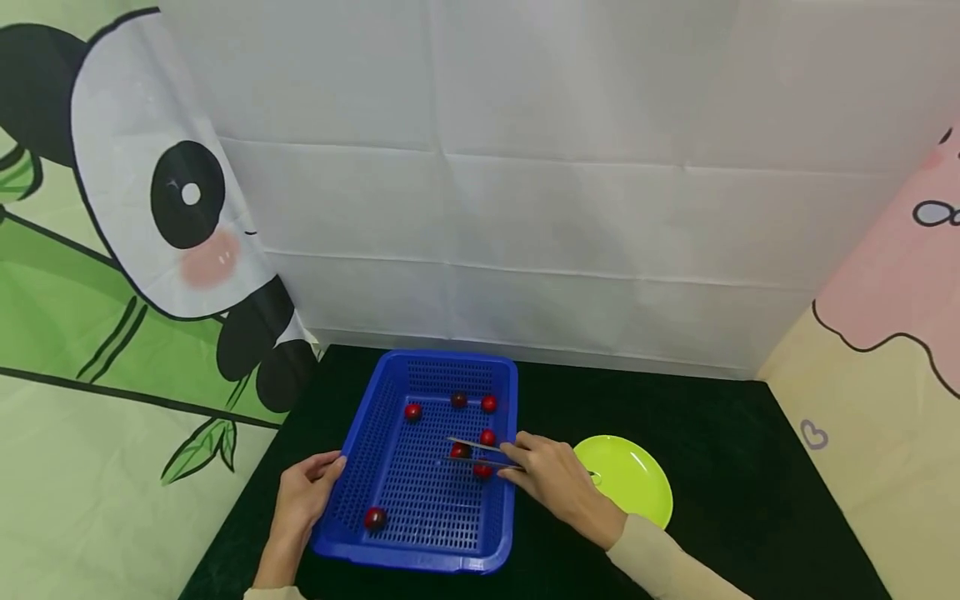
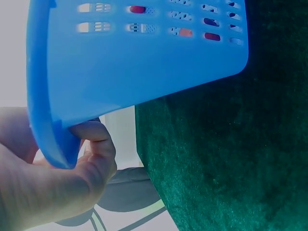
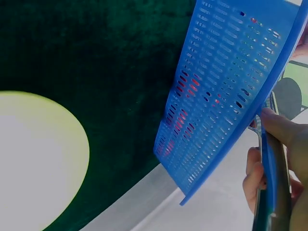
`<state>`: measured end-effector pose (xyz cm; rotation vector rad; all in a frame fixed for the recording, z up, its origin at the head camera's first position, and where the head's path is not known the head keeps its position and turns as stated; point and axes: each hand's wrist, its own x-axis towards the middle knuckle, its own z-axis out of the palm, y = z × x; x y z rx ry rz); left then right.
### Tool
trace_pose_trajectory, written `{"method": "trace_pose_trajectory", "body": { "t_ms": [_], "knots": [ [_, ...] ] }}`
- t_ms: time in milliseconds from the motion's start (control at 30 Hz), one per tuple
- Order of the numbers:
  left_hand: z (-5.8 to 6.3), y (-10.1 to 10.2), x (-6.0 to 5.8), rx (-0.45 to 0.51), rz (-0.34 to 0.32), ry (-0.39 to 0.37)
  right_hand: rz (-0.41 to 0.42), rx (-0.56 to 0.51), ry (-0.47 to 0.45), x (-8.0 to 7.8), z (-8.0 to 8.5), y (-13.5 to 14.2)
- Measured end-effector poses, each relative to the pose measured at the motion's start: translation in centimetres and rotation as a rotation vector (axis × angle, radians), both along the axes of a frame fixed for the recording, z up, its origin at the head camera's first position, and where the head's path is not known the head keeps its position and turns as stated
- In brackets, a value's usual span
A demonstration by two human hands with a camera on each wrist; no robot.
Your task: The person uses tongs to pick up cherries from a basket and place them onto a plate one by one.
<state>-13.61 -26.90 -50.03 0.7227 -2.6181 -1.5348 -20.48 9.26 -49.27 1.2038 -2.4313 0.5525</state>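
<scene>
In the head view a blue plastic basket [image 1: 420,557] with slotted walls holds several red and dark cherry tomatoes [image 1: 375,518]. My left hand [image 1: 303,493] grips its left rim; the left wrist view shows the fingers curled under the rim [image 2: 62,144]. My right hand [image 1: 558,479] holds metal tongs [image 1: 487,447] over the basket's right side. Between the tong arms shows a dark red tomato [image 1: 459,451]; whether they touch it I cannot tell. Up close, the right wrist view shows the thumb and fingers around the tongs [image 3: 275,183].
A lime-green plate [image 1: 633,479] lies right of the basket, partly behind my right forearm. Both stand on a dark green cloth [image 1: 720,467]. A white sheet [image 1: 540,208] hangs at the back, with printed panda cloth [image 1: 135,250] at the left.
</scene>
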Motion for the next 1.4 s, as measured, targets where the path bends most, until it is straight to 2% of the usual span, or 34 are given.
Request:
{"method": "trace_pose_trajectory", "body": {
  "t_ms": [333,900,1400],
  "knots": [
    [0.0,-0.4,0.0,0.002,-0.013,-0.027,-0.03,-0.189,-0.079,0.3,-1.1,1.5],
    [-0.3,-0.2,0.0,-0.003,-0.003,-0.012,-0.157,-0.36,-0.075,1.0,-1.3,5.0],
    [-0.3,0.1,-0.3,-0.037,0.013,0.024,-0.287,-0.459,-0.015,1.9,-3.0,8.3]
  ]
}}
